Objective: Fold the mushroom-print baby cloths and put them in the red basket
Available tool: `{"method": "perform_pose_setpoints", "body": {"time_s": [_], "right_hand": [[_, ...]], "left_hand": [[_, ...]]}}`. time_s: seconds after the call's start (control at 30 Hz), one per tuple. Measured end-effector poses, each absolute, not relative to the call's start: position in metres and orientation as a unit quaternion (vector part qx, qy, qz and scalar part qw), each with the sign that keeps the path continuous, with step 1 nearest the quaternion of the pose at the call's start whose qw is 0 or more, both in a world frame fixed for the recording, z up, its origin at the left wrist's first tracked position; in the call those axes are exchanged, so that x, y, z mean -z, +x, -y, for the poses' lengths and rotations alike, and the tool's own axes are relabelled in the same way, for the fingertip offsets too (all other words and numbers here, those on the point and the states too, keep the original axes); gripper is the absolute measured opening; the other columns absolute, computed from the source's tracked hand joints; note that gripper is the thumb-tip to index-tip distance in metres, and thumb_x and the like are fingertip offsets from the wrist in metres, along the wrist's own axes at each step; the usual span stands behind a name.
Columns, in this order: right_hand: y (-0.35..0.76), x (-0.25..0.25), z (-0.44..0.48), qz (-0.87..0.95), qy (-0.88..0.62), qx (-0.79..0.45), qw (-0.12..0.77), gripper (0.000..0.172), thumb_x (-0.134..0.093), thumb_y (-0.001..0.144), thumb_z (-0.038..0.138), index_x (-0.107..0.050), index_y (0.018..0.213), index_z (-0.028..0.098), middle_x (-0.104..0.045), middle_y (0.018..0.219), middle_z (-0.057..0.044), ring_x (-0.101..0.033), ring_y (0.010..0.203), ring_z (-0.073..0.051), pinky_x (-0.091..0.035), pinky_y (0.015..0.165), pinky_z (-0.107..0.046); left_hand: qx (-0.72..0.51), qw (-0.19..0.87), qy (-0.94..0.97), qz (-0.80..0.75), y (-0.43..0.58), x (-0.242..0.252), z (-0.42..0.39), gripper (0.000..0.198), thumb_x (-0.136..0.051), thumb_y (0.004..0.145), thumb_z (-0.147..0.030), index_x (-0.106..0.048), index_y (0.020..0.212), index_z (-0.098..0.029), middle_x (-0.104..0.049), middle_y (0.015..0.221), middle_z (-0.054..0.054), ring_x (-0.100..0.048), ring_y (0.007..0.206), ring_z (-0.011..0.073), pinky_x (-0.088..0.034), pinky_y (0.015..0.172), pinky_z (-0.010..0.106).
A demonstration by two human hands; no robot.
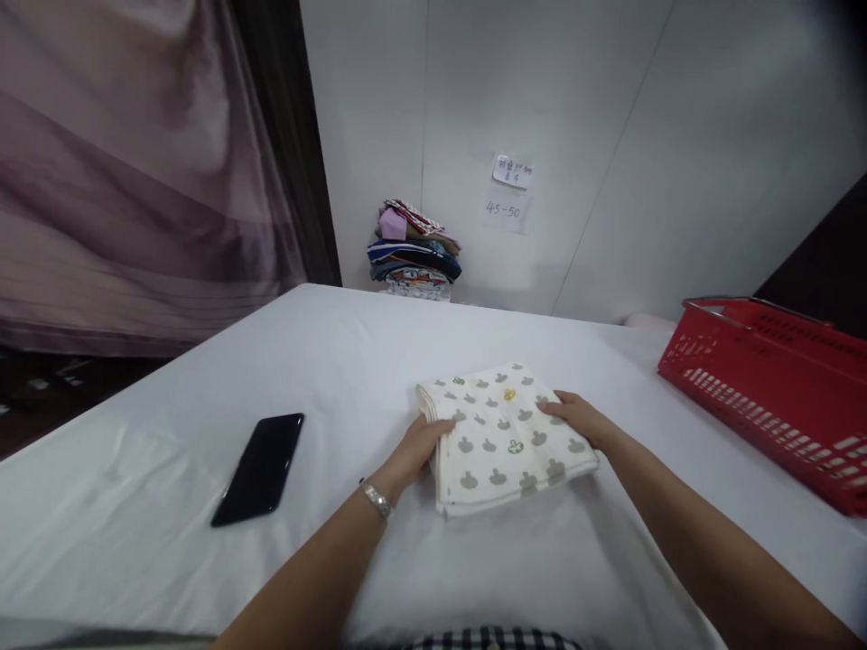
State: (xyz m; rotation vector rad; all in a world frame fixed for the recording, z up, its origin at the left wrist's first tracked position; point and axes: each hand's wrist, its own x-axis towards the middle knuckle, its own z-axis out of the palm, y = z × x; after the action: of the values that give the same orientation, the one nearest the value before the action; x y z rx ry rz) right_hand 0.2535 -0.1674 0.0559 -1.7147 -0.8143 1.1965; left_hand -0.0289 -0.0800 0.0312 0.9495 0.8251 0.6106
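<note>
A folded white cloth [505, 442] with grey, green and yellow mushroom-like prints is held in front of me, over the white-covered table [325, 352]. My left hand [414, 450] grips its left edge, thumb on top and the other fingers hidden beneath. On the right edge, my right hand [575, 417] has its thumb on the printed face, with its remaining fingers mostly under the cloth. A silver watch or bracelet [377, 498] circles my left wrist.
A black phone [258, 469] lies on the left of the table. The red basket [765, 388] sits at the right. Folded clothes [414, 253] are stacked by the back wall, left of two paper notes [511, 171]. A pinkish curtain [135, 162] hangs at the left.
</note>
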Motion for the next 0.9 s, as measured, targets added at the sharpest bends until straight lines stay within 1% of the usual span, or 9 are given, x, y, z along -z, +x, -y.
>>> {"method": "perform_pose_setpoints", "body": {"time_s": [0.1, 0.2, 0.33, 0.47, 0.53, 0.63, 0.73, 0.83, 0.9], "right_hand": [[0.247, -0.069, 0.164, 0.364, -0.72, -0.438, 0.397, 0.039, -0.069, 0.068, 0.034, -0.06, 0.1, 0.014, -0.071, 0.084, -0.01, -0.066, 0.07, -0.023, -0.054, 0.062, -0.034], [0.235, -0.083, 0.161, 0.444, -0.752, -0.36, 0.329, 0.036, -0.064, 0.071, 0.035, -0.06, 0.101, 0.015, -0.07, 0.092, -0.01, -0.065, 0.078, -0.024, -0.051, 0.065, -0.032], [0.205, -0.106, 0.161, 0.558, -0.791, -0.175, 0.18, 0.032, -0.053, 0.078, 0.033, -0.058, 0.106, 0.018, -0.067, 0.102, -0.01, -0.062, 0.089, -0.024, -0.047, 0.073, -0.031], [0.152, -0.118, 0.162, 0.617, -0.786, -0.021, 0.006, 0.037, -0.044, 0.085, 0.033, -0.05, 0.117, 0.014, -0.067, 0.095, -0.015, -0.063, 0.083, -0.027, -0.045, 0.069, -0.033], [0.123, -0.115, 0.163, 0.645, -0.763, 0.027, -0.036, 0.038, -0.039, 0.087, 0.025, -0.045, 0.121, 0.01, -0.066, 0.092, -0.017, -0.064, 0.079, -0.027, -0.046, 0.065, -0.035], [0.087, -0.107, 0.164, 0.677, -0.731, 0.068, -0.054, 0.046, -0.036, 0.083, 0.012, -0.036, 0.129, 0.003, -0.064, 0.092, -0.022, -0.064, 0.077, -0.028, -0.047, 0.06, -0.035], [0.071, -0.108, 0.163, 0.691, -0.718, 0.079, -0.042, 0.05, -0.038, 0.081, 0.012, -0.033, 0.13, -0.001, -0.063, 0.092, -0.023, -0.064, 0.077, -0.028, -0.048, 0.057, -0.035], [0.073, -0.121, 0.163, 0.701, -0.711, 0.062, -0.004, 0.053, -0.039, 0.085, 0.031, -0.034, 0.129, 0.0, -0.064, 0.092, -0.021, -0.064, 0.077, -0.029, -0.05, 0.06, -0.039], [0.077, -0.13, 0.162, 0.701, -0.712, 0.039, 0.027, 0.065, -0.038, 0.084, 0.049, -0.033, 0.13, 0.002, -0.064, 0.096, -0.019, -0.064, 0.08, -0.03, -0.051, 0.064, -0.043]], "left_hand": [[-0.288, 0.749, 0.45, -0.392, -0.029, -0.034, 0.082, 0.039, -0.063, 0.071, -0.02, -0.057, 0.109, -0.013, -0.068, 0.105, 0.012, -0.065, 0.092, 0.0241, -0.053, 0.079, 0.035], [-0.3, 0.733, 0.467, -0.393, -0.029, -0.034, 0.083, 0.039, -0.062, 0.071, -0.02, -0.056, 0.109, -0.014, -0.067, 0.105, 0.012, -0.065, 0.091, 0.0239, -0.053, 0.077, 0.035], [-0.316, 0.697, 0.508, -0.395, -0.029, -0.031, 0.084, 0.037, -0.062, 0.071, -0.021, -0.057, 0.108, -0.015, -0.066, 0.11, 0.011, -0.064, 0.095, 0.0233, -0.052, 0.079, 0.033], [-0.341, 0.654, 0.557, -0.381, -0.028, -0.031, 0.087, 0.037, -0.061, 0.073, -0.023, -0.056, 0.11, -0.017, -0.066, 0.11, 0.009, -0.062, 0.098, 0.0223, -0.05, 0.081, 0.031], [-0.353, 0.622, 0.589, -0.378, -0.028, -0.032, 0.089, 0.036, -0.059, 0.074, -0.023, -0.055, 0.11, -0.017, -0.065, 0.11, 0.008, -0.062, 0.098, 0.0216, -0.049, 0.082, 0.03], [-0.367, 0.574, 0.625, -0.381, -0.027, -0.035, 0.092, 0.033, -0.055, 0.075, -0.022, -0.055, 0.108, -0.018, -0.066, 0.106, 0.007, -0.061, 0.096, 0.0214, -0.048, 0.081, 0.031], [-0.382, 0.543, 0.633, -0.399, -0.029, -0.04, 0.091, 0.032, -0.054, 0.076, -0.026, -0.053, 0.107, -0.019, -0.065, 0.106, 0.007, -0.06, 0.097, 0.0223, -0.047, 0.083, 0.032], [-0.41, 0.505, 0.636, -0.416, -0.03, -0.043, 0.088, 0.031, -0.056, 0.074, -0.035, -0.054, 0.1, -0.019, -0.064, 0.105, 0.008, -0.057, 0.102, 0.0252, -0.044, 0.089, 0.036], [-0.431, 0.501, 0.617, -0.427, -0.03, -0.044, 0.085, 0.033, -0.057, 0.073, -0.042, -0.055, 0.096, -0.019, -0.065, 0.098, 0.008, -0.058, 0.101, 0.0271, -0.045, 0.089, 0.039]]}}
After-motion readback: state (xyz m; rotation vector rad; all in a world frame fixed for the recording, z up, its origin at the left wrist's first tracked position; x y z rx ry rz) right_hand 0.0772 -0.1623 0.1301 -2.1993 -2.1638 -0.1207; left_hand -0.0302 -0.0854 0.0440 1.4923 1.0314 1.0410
